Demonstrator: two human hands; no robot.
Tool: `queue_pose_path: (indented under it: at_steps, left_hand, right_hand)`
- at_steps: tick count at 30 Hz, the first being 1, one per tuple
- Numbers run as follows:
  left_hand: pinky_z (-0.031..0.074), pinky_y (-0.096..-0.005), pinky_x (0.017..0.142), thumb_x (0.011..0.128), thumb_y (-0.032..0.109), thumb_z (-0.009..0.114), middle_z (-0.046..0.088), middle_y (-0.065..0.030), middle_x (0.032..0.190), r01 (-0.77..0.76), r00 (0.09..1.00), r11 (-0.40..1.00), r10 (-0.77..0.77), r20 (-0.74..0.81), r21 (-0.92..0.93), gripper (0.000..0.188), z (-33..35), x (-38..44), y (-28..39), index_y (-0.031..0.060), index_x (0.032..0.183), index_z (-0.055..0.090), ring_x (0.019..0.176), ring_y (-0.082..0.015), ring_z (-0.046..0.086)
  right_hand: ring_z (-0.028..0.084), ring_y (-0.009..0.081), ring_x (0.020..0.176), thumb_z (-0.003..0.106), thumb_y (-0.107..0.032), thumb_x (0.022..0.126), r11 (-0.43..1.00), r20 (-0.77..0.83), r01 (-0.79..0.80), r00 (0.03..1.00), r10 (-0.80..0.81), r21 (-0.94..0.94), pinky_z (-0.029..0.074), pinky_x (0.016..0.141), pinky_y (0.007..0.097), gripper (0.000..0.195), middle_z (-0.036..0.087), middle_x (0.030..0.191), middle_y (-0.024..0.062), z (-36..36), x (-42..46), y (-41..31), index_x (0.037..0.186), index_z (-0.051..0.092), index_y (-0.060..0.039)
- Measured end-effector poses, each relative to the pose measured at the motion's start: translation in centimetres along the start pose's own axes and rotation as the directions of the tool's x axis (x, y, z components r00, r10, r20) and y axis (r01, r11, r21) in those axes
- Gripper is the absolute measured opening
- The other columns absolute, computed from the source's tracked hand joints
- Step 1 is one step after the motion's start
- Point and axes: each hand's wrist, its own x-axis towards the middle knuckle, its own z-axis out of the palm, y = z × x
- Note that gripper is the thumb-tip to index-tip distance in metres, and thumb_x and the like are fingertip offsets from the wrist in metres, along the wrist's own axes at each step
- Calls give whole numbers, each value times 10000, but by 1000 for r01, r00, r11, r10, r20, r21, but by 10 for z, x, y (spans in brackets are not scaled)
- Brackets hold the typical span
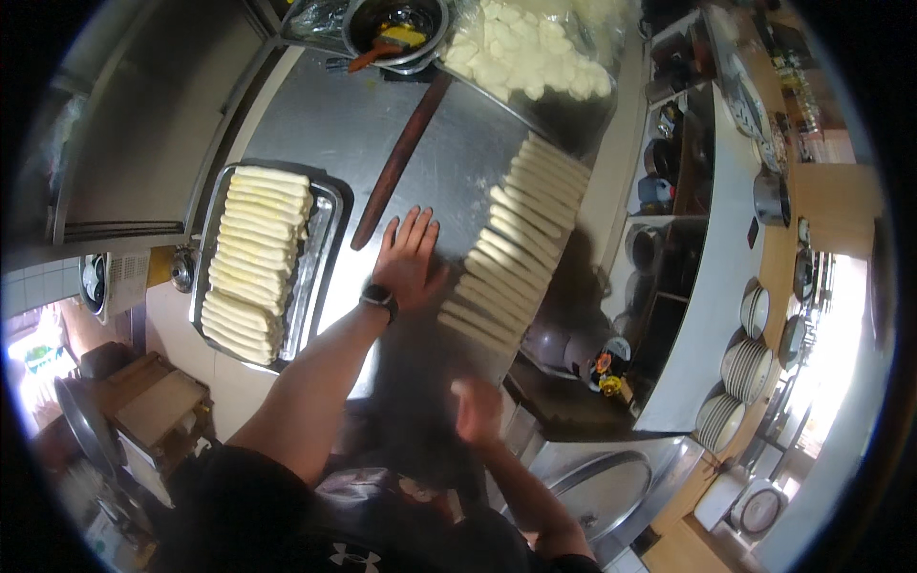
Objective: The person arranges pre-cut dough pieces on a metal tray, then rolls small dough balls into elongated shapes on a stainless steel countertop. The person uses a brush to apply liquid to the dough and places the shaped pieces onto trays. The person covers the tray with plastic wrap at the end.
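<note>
My left hand, with a dark watch at the wrist, is spread palm down over the steel worktop; whether anything lies beneath the palm is hidden. Just beyond its fingertips lies a dark wooden rolling pin. Closer to my body, my blurred right hand hovers near the worktop's front right edge, fingers curled, its grip unclear. A slanting row of rolled dough sticks lies to the right of my left hand. To the left, a metal tray holds more dough sticks with a yellowish coating.
At the back stand a metal bowl with a brush across it and a heap of dough pieces under plastic. Shelves with pots and stacked plates line the right. A wooden box is at lower left.
</note>
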Motion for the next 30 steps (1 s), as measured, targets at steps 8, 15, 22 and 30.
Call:
queue_pose_path:
  at_steps: [8, 15, 22, 30]
  left_hand:
    - [290, -601, 1305, 994, 379, 704, 429, -246, 1702, -71, 992, 997, 67, -110, -32, 685, 15, -49, -12, -37, 1519, 562, 1611, -416, 364]
    - [265, -620, 1321, 986, 452, 709, 367, -248, 1744, -127, 985, 992, 126, 114, -1, 796, -2, -138, -10, -32, 1587, 515, 1667, -412, 258]
    - [197, -613, 1347, 986, 470, 708, 359, -263, 1746, -106, 945, 994, 110, 309, -29, 779, 25, -183, -1, -30, 1562, 550, 1665, -426, 258]
    - [247, -700, 1307, 908, 362, 704, 429, -266, 1721, -215, 967, 975, 220, -131, 48, 808, 86, -172, 107, -37, 1589, 530, 1631, -424, 368]
  right_hand:
    - [209, 535, 1649, 741, -491, 957, 936, -24, -293, 955, 294, -196, 134, 1327, 690, 1068, 209, 1785, 331, -6, 127, -4, 1715, 235, 65]
    - [282, 438, 1656, 788, -515, 924, 849, 36, 147, 988, -149, -508, 255, 1280, 712, 1124, 326, 1767, 271, 94, -70, -40, 1731, 221, 25]
    - [225, 450, 1679, 746, -541, 952, 954, 81, -125, 985, 152, -271, 164, 1304, 734, 1002, 332, 1745, 318, 30, 88, -36, 1605, 407, 139]
    - [186, 444, 1681, 599, -572, 1006, 858, 45, 88, 996, -75, -507, 131, 1275, 787, 950, 270, 1787, 270, 55, 59, 5, 1716, 328, -2]
